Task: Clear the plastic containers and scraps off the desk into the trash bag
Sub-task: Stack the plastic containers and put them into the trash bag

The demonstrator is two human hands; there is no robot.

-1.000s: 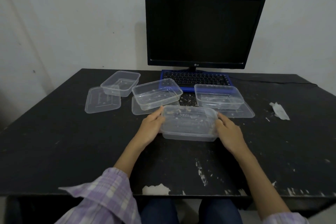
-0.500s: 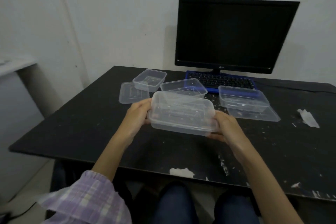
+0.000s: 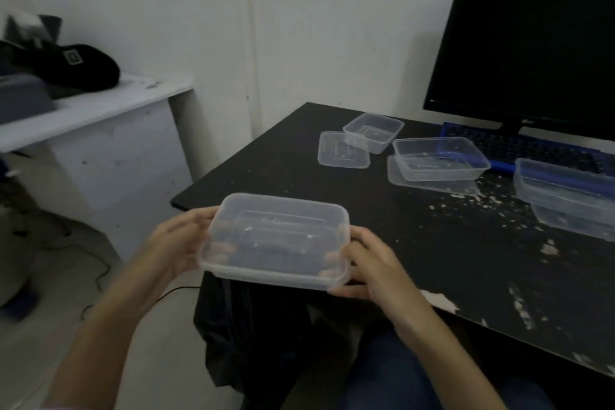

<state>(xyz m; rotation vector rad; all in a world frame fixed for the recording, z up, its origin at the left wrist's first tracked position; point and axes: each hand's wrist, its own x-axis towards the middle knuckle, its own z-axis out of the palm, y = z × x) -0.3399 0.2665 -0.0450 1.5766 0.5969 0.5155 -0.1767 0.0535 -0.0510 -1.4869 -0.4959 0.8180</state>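
Observation:
I hold a clear lidded plastic container (image 3: 276, 240) in the air past the desk's near left corner. My left hand (image 3: 173, 243) grips its left end and my right hand (image 3: 369, 266) grips its right end. Directly below it hangs a black trash bag (image 3: 253, 326), beside my lap. On the black desk (image 3: 432, 243) stand a small open container (image 3: 374, 131) with a loose lid (image 3: 342, 150) next to it, a second open container (image 3: 439, 158) resting on a lid, and a third container (image 3: 565, 190) at the right edge. White scraps (image 3: 466, 200) are scattered over the desk.
A dark monitor (image 3: 532, 50) and a blue keyboard (image 3: 519, 146) stand at the back of the desk. To the left is a white side table (image 3: 100, 103) with a black bag (image 3: 70, 66) on it. A cable (image 3: 100, 276) lies on the floor.
Both hands lifted the lidded container off the desk and carried it left, beyond the desk's corner and over the trash bag. My view turned left with it.

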